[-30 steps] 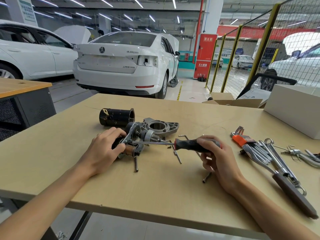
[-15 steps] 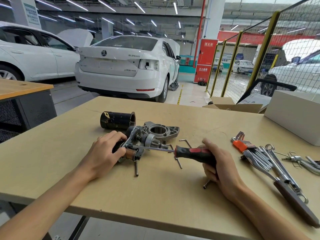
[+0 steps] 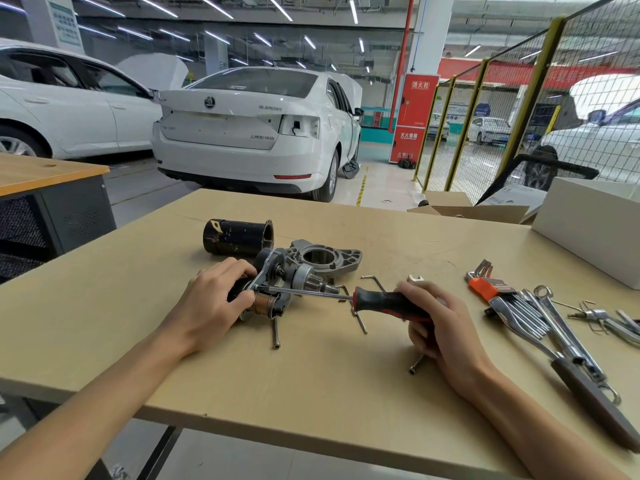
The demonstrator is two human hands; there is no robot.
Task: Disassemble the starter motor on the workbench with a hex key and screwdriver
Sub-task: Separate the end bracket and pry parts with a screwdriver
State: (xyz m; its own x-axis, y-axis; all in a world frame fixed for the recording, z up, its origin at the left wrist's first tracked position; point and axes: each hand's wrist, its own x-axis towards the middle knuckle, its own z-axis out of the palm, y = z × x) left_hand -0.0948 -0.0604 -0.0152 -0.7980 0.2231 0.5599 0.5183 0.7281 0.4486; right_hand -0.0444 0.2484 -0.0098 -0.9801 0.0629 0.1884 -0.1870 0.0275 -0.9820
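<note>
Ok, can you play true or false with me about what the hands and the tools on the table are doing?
1. The right hand holds a screwdriver with a red and black handle. True.
2. The left hand is lying flat on the bare table. False: it grips the motor assembly.
3. The black cylinder housing is lying on its side, behind the left hand. True.
4. The screwdriver's tip points away from the motor. False: its shaft reaches over to the assembly by the left hand.
5. The orange hex key set is in the left hand. False: it lies on the workbench, to the right of the right hand.
</note>
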